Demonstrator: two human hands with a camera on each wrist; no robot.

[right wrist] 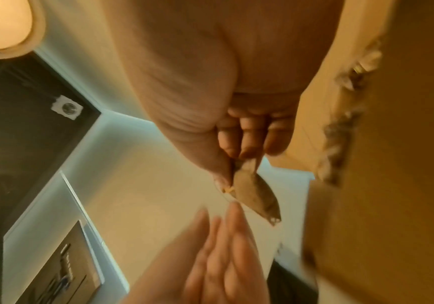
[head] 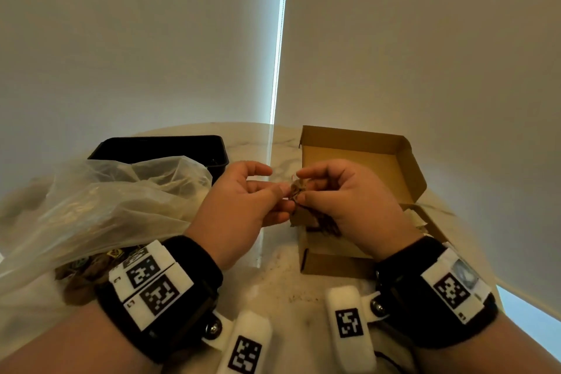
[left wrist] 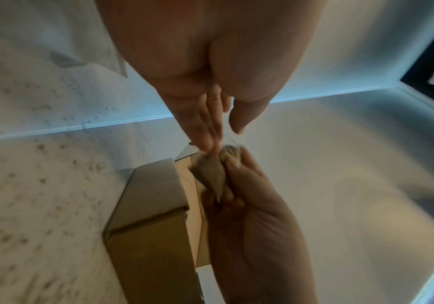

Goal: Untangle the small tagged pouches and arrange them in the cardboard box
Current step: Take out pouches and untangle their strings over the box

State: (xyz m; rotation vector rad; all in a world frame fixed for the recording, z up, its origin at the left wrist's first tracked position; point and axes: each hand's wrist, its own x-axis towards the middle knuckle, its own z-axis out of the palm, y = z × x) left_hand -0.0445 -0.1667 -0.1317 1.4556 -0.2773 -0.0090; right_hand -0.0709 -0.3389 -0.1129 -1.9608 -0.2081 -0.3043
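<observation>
My right hand (head: 301, 186) pinches a small brown pouch (head: 296, 189) between thumb and fingers, above the left edge of the open cardboard box (head: 364, 143). In the right wrist view the pouch (right wrist: 256, 195) hangs from those fingers, with a small tag and a thin string beside it. The straight fingers of my left hand (head: 274, 182) reach the pouch from the left; its thumb stands apart in the left wrist view, where the pouch (left wrist: 212, 176) shows below the fingertips (left wrist: 205, 144). More dark pouches (head: 324, 225) lie inside the box under my right hand.
A crumpled clear plastic bag (head: 106, 200) with several tagged pouches (head: 88, 270) at its mouth lies at the left. Behind it stands a black tray (head: 161, 146). The marble table (head: 273, 282) carries fine crumbs near its front. A wall rises just behind the table.
</observation>
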